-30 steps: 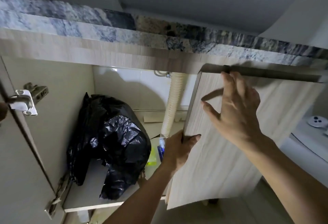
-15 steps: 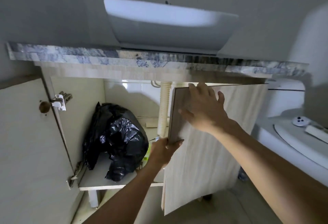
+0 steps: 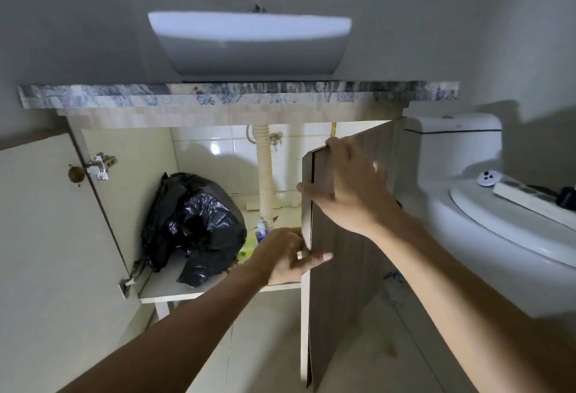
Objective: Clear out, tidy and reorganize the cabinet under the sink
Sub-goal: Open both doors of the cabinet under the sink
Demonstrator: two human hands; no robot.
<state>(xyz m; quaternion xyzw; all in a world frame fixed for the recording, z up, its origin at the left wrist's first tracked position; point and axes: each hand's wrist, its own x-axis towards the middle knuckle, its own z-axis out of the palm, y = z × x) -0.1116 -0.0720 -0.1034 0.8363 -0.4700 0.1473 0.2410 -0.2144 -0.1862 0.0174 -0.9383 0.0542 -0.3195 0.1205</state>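
Hands (image 3: 353,188) on flat wood-grain door (image 3: 343,283)

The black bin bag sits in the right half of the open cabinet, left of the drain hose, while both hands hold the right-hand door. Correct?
Not quite. In the head view the black bin bag sits in the left half of the cabinet, left of the drain hose. The left hand and right hand do hold the right-hand door.

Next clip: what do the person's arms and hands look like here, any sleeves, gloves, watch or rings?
Both forearms are bare up to the frame edge, no sleeve visible. The left hand and right hand wear no gloves. No watch, bracelet or ring shows on either.
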